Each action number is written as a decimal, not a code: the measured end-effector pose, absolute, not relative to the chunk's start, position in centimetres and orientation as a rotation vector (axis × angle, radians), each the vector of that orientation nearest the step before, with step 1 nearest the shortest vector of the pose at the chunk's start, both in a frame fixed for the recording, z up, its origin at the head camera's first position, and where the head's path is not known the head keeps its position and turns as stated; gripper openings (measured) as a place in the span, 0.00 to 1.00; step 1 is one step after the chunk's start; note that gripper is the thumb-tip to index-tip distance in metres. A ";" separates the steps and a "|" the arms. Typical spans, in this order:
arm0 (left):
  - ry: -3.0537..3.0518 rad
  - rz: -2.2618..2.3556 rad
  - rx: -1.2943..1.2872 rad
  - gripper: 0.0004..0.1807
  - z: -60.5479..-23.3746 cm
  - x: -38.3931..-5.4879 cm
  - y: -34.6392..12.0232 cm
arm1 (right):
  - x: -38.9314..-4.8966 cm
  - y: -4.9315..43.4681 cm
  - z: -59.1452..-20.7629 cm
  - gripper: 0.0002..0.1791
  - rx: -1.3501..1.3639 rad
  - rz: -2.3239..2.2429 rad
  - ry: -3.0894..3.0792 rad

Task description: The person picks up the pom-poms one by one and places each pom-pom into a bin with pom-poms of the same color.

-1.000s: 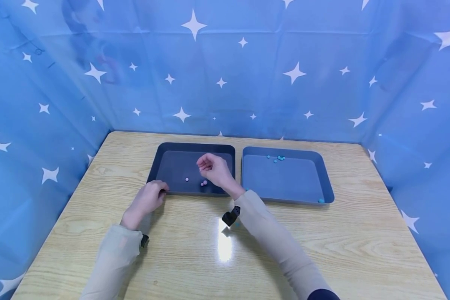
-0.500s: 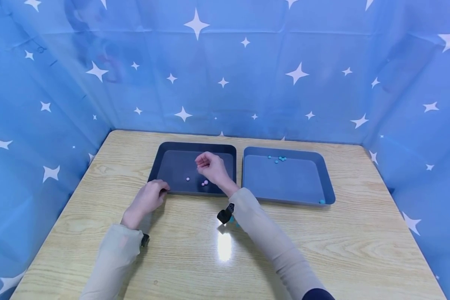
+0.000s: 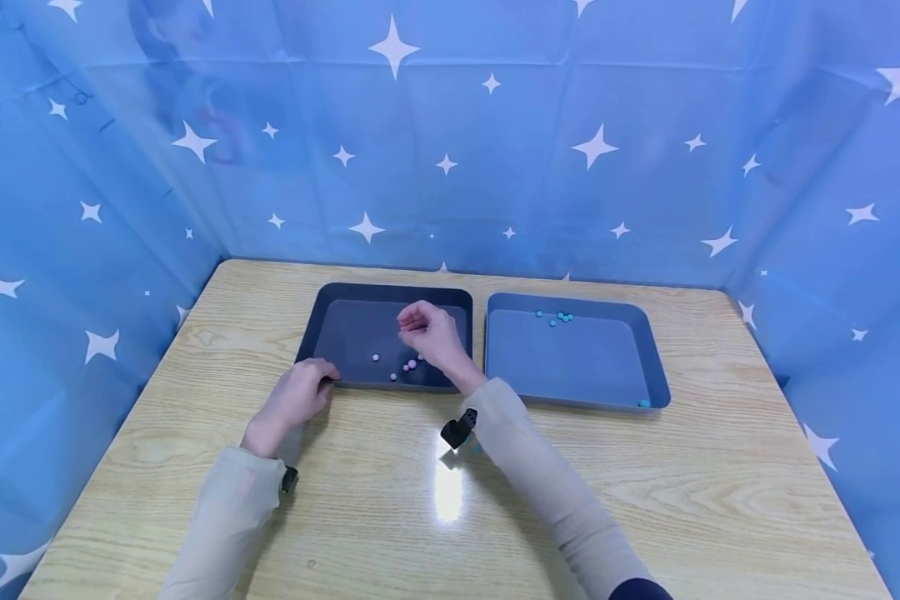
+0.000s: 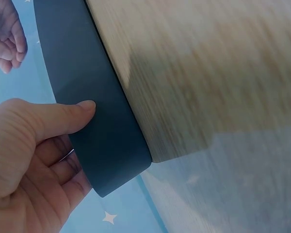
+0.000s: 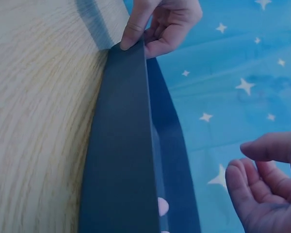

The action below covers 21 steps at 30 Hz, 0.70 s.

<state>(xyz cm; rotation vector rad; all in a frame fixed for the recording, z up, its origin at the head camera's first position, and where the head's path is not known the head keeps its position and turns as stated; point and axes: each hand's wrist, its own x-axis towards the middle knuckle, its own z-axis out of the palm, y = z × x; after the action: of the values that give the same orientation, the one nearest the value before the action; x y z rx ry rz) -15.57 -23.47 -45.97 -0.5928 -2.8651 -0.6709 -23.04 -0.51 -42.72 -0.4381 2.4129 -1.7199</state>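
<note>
My left hand [image 3: 297, 396] grips the near left corner of a dark tray [image 3: 345, 292]. In the left wrist view its thumb [image 4: 82, 114] lies on the tray's outer wall, with the fingers curled behind the rim. Over the tray's right half hovers my right hand [image 3: 433, 340], fingers loosely bent. A gap shows between its thumb [image 5: 262, 146] and forefinger in the right wrist view, with nothing seen there. Several small pink balls [image 3: 412, 364] lie on the tray floor below it, one partly hidden by the hand.
A blue-grey tray [image 3: 570, 367] stands just right of the dark one. Several small teal balls [image 3: 561, 316] lie near its back wall, and teal [image 3: 644, 403] shows in its front right corner. Small teal spots [image 3: 477, 449] show on the wooden table [image 3: 375, 500] near the right wrist camera.
More pink balls show in the dark tray, one near its front wall and one beside the right hand. The right hand has shifted slightly right. The left hand keeps its hold.
</note>
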 end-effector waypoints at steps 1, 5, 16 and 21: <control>-2.863 -0.674 -0.594 0.08 -46.0 -15.6 -23.5 | -22.9 -0.4 -42.6 0.11 -0.445 -1.720 2.415; -2.851 -0.678 -0.603 0.08 -46.1 -15.6 -23.5 | -22.4 0.3 -42.4 0.10 -0.484 -1.718 2.430; -2.854 -0.674 -0.616 0.09 -46.0 -15.7 -23.5 | -20.6 2.8 -42.6 0.10 -0.555 -1.747 2.389; -2.860 -0.674 -0.607 0.08 -45.9 -15.6 -23.5 | -19.7 4.2 -42.5 0.09 -0.563 -1.778 2.361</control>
<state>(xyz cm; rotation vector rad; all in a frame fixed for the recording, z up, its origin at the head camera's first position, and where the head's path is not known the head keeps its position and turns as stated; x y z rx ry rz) -15.58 -23.46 -45.91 -0.6065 -2.8605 -0.6740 -19.74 4.16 -42.54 -0.5634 2.3615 -1.7781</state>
